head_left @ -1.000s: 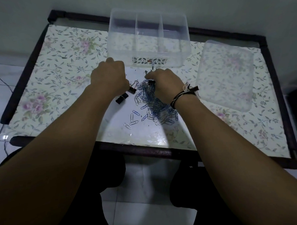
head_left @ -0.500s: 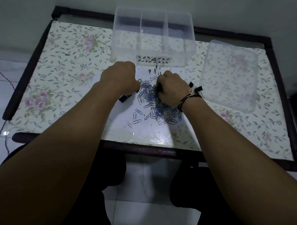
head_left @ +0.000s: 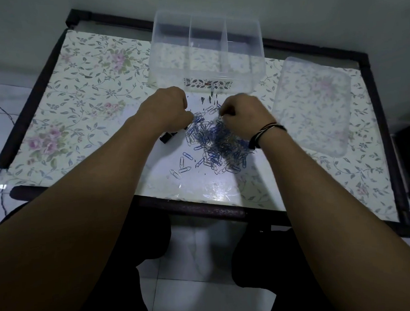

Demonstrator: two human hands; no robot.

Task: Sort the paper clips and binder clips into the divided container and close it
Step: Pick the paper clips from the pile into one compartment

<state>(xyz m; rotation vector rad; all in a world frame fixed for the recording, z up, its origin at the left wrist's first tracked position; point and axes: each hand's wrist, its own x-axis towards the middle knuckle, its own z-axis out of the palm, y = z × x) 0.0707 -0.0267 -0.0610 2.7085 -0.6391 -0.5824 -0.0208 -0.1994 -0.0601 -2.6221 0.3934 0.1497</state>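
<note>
Two bare forearms reach in from the bottom of the frame over a bench (head_left: 84, 94) covered in a floral-patterned sheet with a dark frame. At the top centre stands the clear divided container (head_left: 206, 54), open, its compartments looking bare as far as I can see through the plastic. Its translucent lid (head_left: 314, 106) lies flat on the bench at the right, apart from the container. Just below the container, at mid-frame, spreads a heap of blue and silver paper clips (head_left: 212, 141), with a few strays toward the lower left of the pile. The left hand (head_left: 168, 110) is curled into a loose fist at the heap's upper left edge; what it holds, if anything, I cannot tell. The right hand (head_left: 244, 113), wearing dark wrist bands, is curled with fingertips down in the clips. Black binder clips (head_left: 167, 138) peek out beside the left wrist.
</note>
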